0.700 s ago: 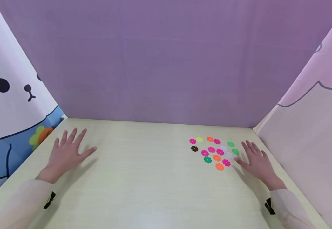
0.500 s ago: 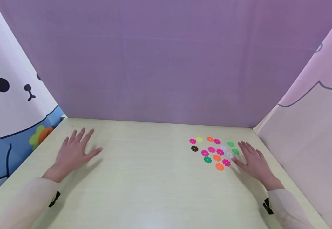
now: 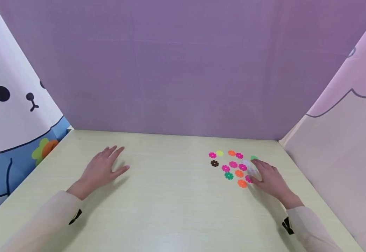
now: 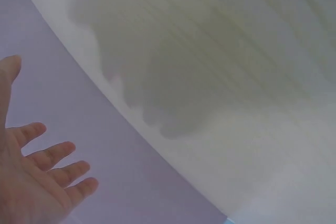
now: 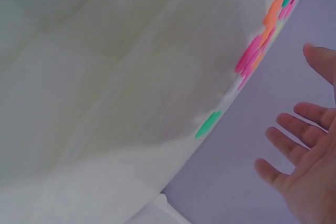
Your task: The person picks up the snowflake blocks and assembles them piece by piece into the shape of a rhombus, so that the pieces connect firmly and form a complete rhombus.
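Several flat, notched flower-shaped discs lie spread on the table, among them a brown disc (image 3: 214, 163), a yellow disc (image 3: 220, 153), a dark green disc (image 3: 229, 176) and an orange disc (image 3: 242, 183). My right hand (image 3: 272, 180) hovers over the group's right edge, fingers extended and slightly bent, partly covering a pink disc (image 3: 248, 179) and a light green disc (image 3: 254, 158). Nothing is in its grasp. My left hand (image 3: 101, 171) hangs above the table's left half, fingers spread and holding nothing. In the right wrist view a green disc (image 5: 208, 124) lies below the fingers.
The pale table (image 3: 170, 210) meets a purple cloth wall (image 3: 183, 70) at its back edge. Cartoon-printed cloth (image 3: 15, 115) borders the left side, and a pink and whitish cloth (image 3: 343, 147) the right. Both hands cast shadows on the tabletop.
My left hand has moved right, toward the table's middle, its fingers drawing closer together. My right hand has moved left, from beside the discs to over some of them. The discs lie still.
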### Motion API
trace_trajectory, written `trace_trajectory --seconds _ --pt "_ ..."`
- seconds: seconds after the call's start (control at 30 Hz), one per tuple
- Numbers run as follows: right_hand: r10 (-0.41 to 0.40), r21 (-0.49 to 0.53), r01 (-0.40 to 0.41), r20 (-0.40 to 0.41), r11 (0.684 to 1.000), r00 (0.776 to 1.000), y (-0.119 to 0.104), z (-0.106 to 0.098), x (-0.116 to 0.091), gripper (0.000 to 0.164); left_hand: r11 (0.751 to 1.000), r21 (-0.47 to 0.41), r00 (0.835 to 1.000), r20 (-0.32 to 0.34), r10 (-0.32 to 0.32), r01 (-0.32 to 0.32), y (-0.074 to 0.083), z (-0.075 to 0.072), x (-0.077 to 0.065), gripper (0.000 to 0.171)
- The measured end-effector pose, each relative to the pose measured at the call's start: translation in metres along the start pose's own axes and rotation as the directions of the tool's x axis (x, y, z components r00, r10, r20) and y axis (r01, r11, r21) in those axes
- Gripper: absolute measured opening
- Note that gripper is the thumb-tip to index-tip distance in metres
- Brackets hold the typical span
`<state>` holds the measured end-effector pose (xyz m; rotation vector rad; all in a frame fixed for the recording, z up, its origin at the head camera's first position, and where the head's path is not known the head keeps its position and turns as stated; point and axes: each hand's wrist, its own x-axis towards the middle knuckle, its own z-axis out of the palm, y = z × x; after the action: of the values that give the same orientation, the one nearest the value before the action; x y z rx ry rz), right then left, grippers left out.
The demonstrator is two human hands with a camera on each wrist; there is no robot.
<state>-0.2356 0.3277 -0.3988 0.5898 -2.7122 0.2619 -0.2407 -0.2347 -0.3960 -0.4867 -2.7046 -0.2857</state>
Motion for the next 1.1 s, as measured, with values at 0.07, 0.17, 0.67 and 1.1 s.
trace_trajectory --seconds 0.07,0.17,0.67,1.1 --pt "0.003 0.018 -0.003 0.018 1.0 1.0 -0.004 0.0 0.002 0.059 1.0 -0.014 1.0 -0.007 0.023 -0.023 0.006 0.003 0.003 0.071" --pt "-0.003 0.046 0.001 0.03 0.999 1.0 -0.01 0.002 0.005 0.055 0.998 -0.035 0.999 -0.004 0.047 -0.047 0.016 0.005 0.006 0.069" --pt "0.084 0.253 -0.135 0.203 0.958 0.975 -0.029 0.01 0.018 0.051 0.978 -0.112 0.984 0.019 0.177 -0.174 0.068 0.025 0.024 0.058" --pt "0.06 0.302 -0.127 0.22 0.945 0.974 -0.039 0.017 0.029 0.042 0.964 -0.155 0.972 0.063 0.228 -0.216 0.114 0.042 0.048 0.051"
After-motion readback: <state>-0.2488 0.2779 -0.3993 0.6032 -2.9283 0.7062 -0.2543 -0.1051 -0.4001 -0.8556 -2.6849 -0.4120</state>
